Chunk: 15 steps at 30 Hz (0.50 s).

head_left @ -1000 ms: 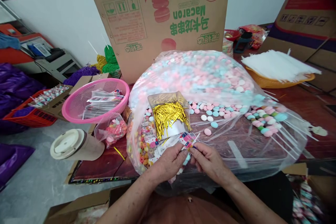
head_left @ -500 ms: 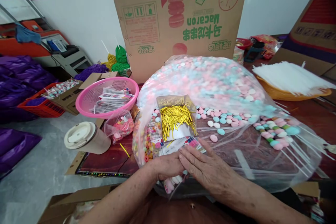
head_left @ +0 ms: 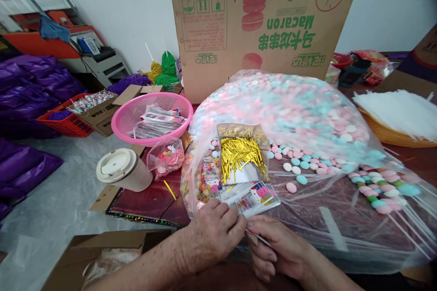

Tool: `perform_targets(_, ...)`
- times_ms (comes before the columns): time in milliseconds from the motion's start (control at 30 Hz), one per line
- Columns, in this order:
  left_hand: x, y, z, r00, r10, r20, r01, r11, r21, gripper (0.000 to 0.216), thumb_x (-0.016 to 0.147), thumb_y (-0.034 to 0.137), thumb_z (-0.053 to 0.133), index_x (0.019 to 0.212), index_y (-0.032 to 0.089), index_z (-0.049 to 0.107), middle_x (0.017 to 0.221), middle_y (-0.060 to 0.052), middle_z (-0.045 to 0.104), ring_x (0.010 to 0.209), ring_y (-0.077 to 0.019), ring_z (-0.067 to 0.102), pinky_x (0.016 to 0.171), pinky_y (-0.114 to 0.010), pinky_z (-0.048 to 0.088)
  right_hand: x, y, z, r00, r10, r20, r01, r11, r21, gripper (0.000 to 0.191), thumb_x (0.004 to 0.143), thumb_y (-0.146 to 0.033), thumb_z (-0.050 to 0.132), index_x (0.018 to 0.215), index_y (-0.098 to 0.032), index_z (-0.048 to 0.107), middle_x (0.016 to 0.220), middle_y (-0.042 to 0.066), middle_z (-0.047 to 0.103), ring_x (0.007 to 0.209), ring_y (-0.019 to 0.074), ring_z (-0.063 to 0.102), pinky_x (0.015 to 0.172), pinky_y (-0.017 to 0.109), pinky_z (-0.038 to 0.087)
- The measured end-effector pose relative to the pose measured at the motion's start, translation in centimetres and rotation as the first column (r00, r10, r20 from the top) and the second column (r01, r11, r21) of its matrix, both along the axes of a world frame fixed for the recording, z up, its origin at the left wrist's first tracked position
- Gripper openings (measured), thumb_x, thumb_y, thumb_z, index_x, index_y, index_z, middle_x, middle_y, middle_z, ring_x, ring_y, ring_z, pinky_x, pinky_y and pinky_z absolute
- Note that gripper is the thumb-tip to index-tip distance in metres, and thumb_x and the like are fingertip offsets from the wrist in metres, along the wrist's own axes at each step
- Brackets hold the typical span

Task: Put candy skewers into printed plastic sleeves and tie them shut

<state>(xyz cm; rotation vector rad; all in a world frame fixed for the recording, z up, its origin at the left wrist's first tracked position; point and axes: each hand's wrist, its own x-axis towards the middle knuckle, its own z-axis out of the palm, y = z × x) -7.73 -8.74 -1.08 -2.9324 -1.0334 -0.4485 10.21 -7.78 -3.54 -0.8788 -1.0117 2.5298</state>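
My left hand (head_left: 216,227) is closed, knuckles up, at the front edge of the table. Its fingertips are hidden, so what they pinch, if anything, does not show. My right hand (head_left: 276,248) meets it with curled fingers and pinches a thin, pale, stick-like piece (head_left: 262,239), mostly covered by the fingers. Just beyond both hands lie flat printed plastic bags (head_left: 252,200). Behind these sits an open pack of gold twist ties (head_left: 241,157). Loose pink, blue and white candies (head_left: 297,161) spill from a large clear plastic bag (head_left: 273,95). Skewered candies on white sticks (head_left: 382,186) lie to the right.
A pink basket (head_left: 118,118) with printed bags stands at the left, near a lidded cup (head_left: 131,173) and a small bag of candies (head_left: 169,159). A large carton (head_left: 211,72) stands behind. White sticks (head_left: 399,109) fill a yellow basket at the right. An open box (head_left: 78,254) is below left.
My hands were laid one over the other, right fingers stretched out; now both are curled, fingertips meeting. A wrapped candy seen under my left wrist is out of sight. The view has shifted left.
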Motion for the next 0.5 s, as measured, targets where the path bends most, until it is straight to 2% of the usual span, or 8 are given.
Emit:
perform_targets(33, -0.7, -0.2, -0.4, 0.990, 0.082, 0.116, -0.078, 0.996, -0.041, 0.021, 0.087, 0.017, 0.040, 0.091, 0.015, 0.060, 0.073, -0.008, 0.063, 0.064, -0.0177, 0.057, 0.062, -0.032, 0.045, -0.2, 0.9, 0.0, 1.000, 0.002, -0.026, -0.001, 0.999, 0.046, 0.036, 0.079, -0.051, 0.042, 0.058, -0.022, 0.037, 0.031, -0.010, 0.028, 0.029, 0.0099, 0.032, 0.039, 0.026, 0.038)
perform_targets(100, -1.8, -0.4, -1.2, 0.849, 0.380, 0.366, -0.279, 0.912, -0.300, 0.021, 0.085, 0.022, 0.043, 0.084, 0.015, 0.063, 0.072, -0.006, 0.064, 0.065, -0.0169, 0.059, 0.062, -0.029, 0.046, -0.3, 3.2, -0.2, 0.988, -0.116, 0.100, 0.070, 0.922, 0.381, 0.035, 0.084, -0.048, 0.037, 0.064, -0.020, 0.047, 0.041, -0.004, 0.044, 0.039, 0.0130, 0.044, 0.045, 0.027, 0.040)
perform_targets(133, -2.2, -0.4, -1.5, 0.698, 0.563, 0.443, -0.331, 0.802, -0.497, 0.021, 0.084, 0.026, 0.046, 0.080, 0.016, 0.064, 0.070, -0.005, 0.064, 0.064, -0.0165, 0.059, 0.061, -0.028, 0.046, -0.4, 4.5, -0.4, 0.953, -0.227, 0.200, 0.058, 0.785, 0.616, 0.033, 0.087, -0.043, 0.037, 0.071, -0.018, 0.052, 0.051, 0.000, 0.052, 0.049, 0.0148, 0.049, 0.051, 0.028, 0.041)
perform_targets(200, -2.6, 0.0, -1.9, 0.317, 0.855, 0.410, -0.212, 0.485, -0.848, 0.022, 0.077, 0.036, 0.055, 0.077, 0.015, 0.064, 0.064, -0.002, 0.063, 0.058, -0.0156, 0.059, 0.053, -0.025, 0.045, -0.9, 6.7, -1.0, 0.842, -0.404, 0.356, -0.221, 0.343, 0.913, 0.022, 0.087, -0.029, 0.041, 0.081, -0.017, 0.058, 0.075, 0.007, 0.060, 0.072, 0.0188, 0.053, 0.066, 0.033, 0.041)
perform_targets(267, -2.6, 0.4, -2.1, 0.006, 0.968, 0.249, 0.071, 0.248, -0.966, 0.027, 0.064, 0.040, 0.067, 0.074, 0.015, 0.062, 0.055, 0.001, 0.060, 0.048, -0.0140, 0.056, 0.044, -0.023, 0.041, -1.8, 8.2, -1.9, 0.758, -0.452, 0.471, -0.538, -0.023, 0.843, 0.017, 0.084, -0.018, 0.046, 0.077, -0.017, 0.061, 0.085, 0.010, 0.060, 0.085, 0.0227, 0.050, 0.073, 0.036, 0.037)
perform_targets(300, -2.5, 0.6, -2.1, -0.093, 0.980, 0.175, 0.197, 0.191, -0.962, 0.030, 0.058, 0.039, 0.071, 0.072, 0.015, 0.061, 0.053, 0.002, 0.060, 0.044, -0.0131, 0.054, 0.042, -0.023, 0.040, -2.2, 8.5, -2.3, 0.732, -0.449, 0.513, -0.617, -0.118, 0.778, 0.017, 0.083, -0.016, 0.047, 0.074, -0.016, 0.061, 0.085, 0.011, 0.060, 0.087, 0.0237, 0.049, 0.074, 0.037, 0.036)
perform_targets(367, -2.3, 1.0, -2.2, -0.207, 0.973, 0.097, 0.357, 0.167, -0.919, 0.033, 0.049, 0.033, 0.077, 0.069, 0.014, 0.059, 0.052, 0.001, 0.061, 0.042, -0.0117, 0.053, 0.043, -0.022, 0.040, -2.9, 8.7, -2.9, 0.718, -0.437, 0.543, -0.661, -0.181, 0.729, 0.017, 0.082, -0.013, 0.049, 0.069, -0.016, 0.059, 0.081, 0.009, 0.059, 0.085, 0.0232, 0.049, 0.073, 0.036, 0.037)
perform_targets(500, -1.7, 1.4, -2.2, -0.258, 0.963, 0.077, 0.449, 0.190, -0.873, 0.031, 0.047, 0.028, 0.078, 0.067, 0.013, 0.059, 0.051, 0.000, 0.063, 0.040, -0.0111, 0.053, 0.042, -0.022, 0.040, -2.9, 7.3, -1.9, 0.743, -0.450, 0.495, -0.598, -0.117, 0.793, 0.016, 0.085, -0.012, 0.043, 0.076, -0.016, 0.054, 0.084, 0.008, 0.059, 0.082, 0.0197, 0.051, 0.073, 0.033, 0.040)
